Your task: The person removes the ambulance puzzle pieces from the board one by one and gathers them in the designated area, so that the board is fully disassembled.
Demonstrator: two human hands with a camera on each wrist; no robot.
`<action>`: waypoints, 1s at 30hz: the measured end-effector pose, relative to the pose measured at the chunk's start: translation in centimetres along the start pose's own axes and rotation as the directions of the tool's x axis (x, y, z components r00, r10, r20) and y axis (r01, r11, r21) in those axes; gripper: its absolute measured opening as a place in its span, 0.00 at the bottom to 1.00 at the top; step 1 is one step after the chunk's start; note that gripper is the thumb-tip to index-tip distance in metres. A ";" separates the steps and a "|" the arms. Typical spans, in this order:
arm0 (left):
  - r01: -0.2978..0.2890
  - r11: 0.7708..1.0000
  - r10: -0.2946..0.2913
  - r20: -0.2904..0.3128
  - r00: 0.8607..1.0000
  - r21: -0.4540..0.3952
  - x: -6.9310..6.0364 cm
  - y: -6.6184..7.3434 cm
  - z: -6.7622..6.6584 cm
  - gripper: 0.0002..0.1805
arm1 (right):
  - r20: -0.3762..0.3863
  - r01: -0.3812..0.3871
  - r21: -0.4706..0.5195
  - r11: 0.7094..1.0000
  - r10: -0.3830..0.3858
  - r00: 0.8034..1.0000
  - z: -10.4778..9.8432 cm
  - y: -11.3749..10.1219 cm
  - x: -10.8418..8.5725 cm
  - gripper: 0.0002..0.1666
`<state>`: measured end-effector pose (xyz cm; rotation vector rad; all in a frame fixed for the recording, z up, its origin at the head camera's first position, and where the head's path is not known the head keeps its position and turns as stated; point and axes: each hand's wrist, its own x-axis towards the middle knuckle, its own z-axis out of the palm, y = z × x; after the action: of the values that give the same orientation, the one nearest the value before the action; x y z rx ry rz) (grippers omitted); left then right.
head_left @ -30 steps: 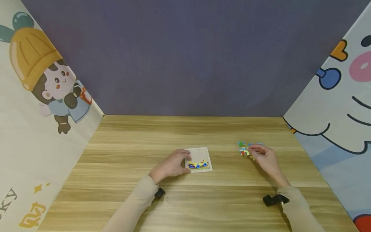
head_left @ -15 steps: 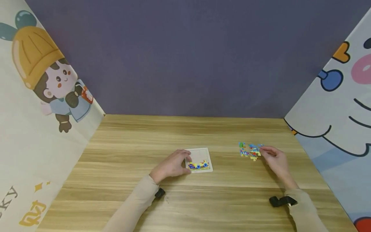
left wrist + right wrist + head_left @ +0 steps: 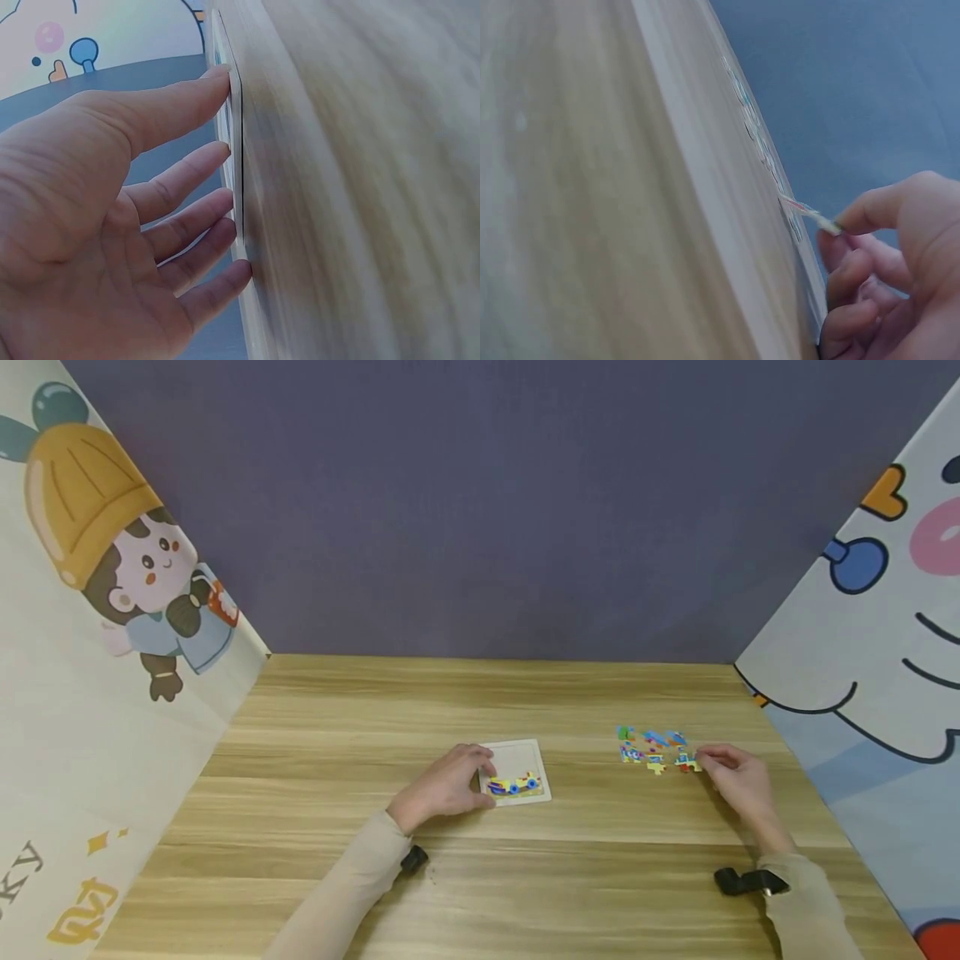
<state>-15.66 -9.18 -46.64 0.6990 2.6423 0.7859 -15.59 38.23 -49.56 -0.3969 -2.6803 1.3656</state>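
A white square puzzle tray (image 3: 517,756) lies on the table with a yellow and blue vehicle picture filling its near part. My left hand (image 3: 447,783) rests at its left side; in the left wrist view the thumb (image 3: 196,101) and fingertips touch its edge, fingers loosely extended. Over at the right, my right hand (image 3: 738,781) pinches a puzzle piece (image 3: 814,215) between thumb and forefinger. The right wrist view shows this piece tilted, one end at the table. Several loose puzzle pieces (image 3: 654,738) lie flat, in rough rows, left of that hand.
The wooden table (image 3: 420,702) ends at a dark blue back wall (image 3: 480,510). Cartoon-printed panels stand at left (image 3: 67,693) and right (image 3: 885,660). Each wrist wears a black camera mount.
My right hand has moved rightward over the loose pieces, carrying a piece from the left of the group to its right end. The left hand and tray stay put.
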 end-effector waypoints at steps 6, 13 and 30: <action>-0.004 1.000 0.004 -0.009 1.000 0.013 0.0 0.1 0.0 0.22 | 0.029 0.058 -0.234 0.970 -0.053 0.998 0.0 0.2 0.2 0.24; 0.001 1.000 -0.001 -0.013 1.000 0.023 0.1 0.1 0.0 0.21 | 0.065 0.127 -0.320 0.939 -0.112 0.992 0.0 0.0 0.4 0.24; -0.016 0.999 0.016 0.003 1.000 0.037 0.2 0.0 -0.1 0.22 | 0.003 0.159 -0.196 0.968 -0.162 0.987 1.2 -1.4 0.3 0.23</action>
<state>-15.92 -9.17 -46.57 0.7313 2.6583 0.7409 -16.35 36.61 -49.12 -0.1984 -2.7754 1.0575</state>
